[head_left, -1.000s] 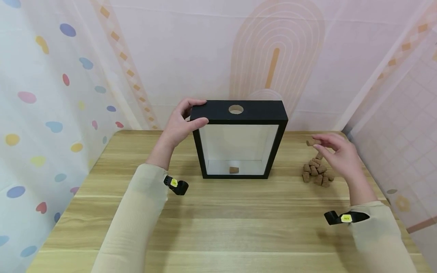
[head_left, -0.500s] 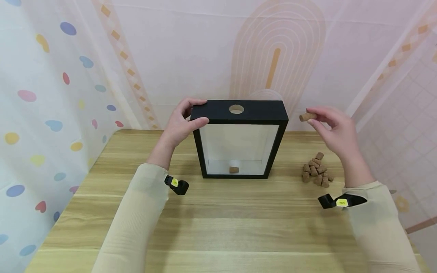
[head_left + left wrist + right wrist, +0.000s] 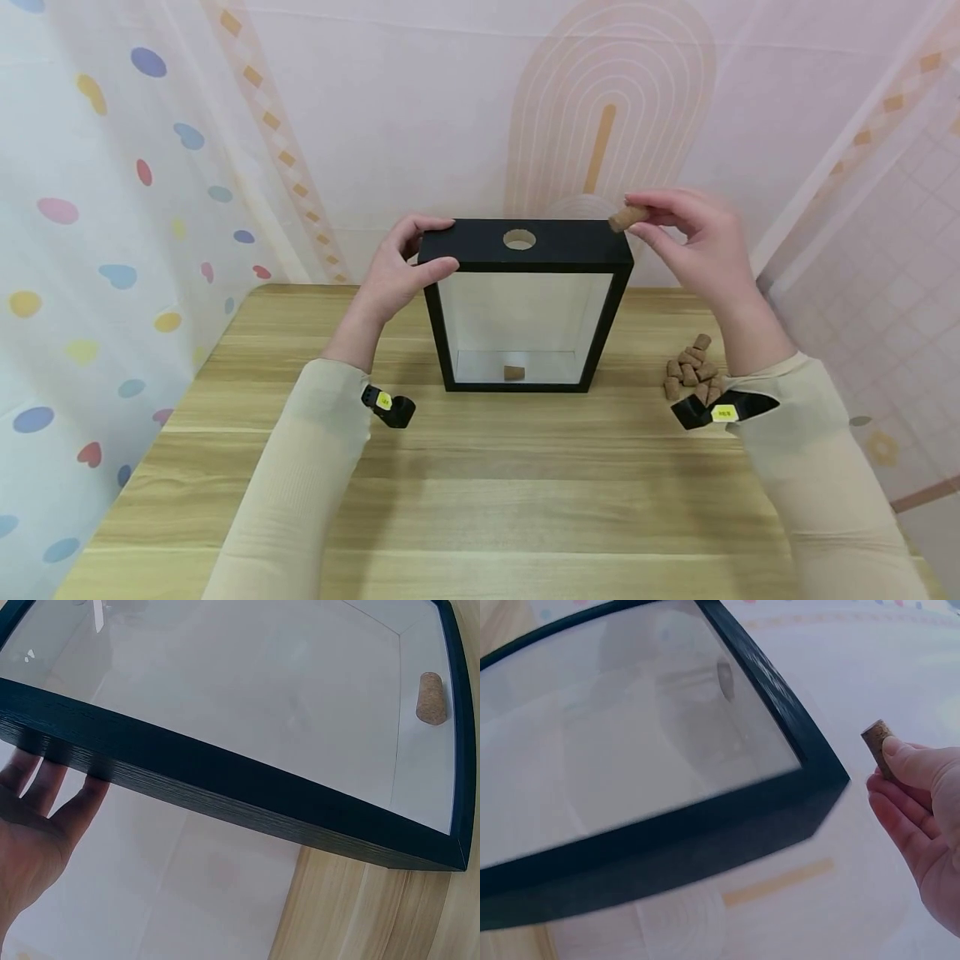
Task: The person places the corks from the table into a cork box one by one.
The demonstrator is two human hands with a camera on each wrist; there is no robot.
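right hand [image 3: 701, 242] pinching cork [image 3: 627, 218], beside frame [image 3: 525, 250]

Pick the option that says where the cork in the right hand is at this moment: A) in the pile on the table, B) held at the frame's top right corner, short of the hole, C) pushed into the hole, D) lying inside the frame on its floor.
B: the right hand pinches the cork by the black frame's top right corner, away from the hole.

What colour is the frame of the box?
Black frame, clearest in the head view.
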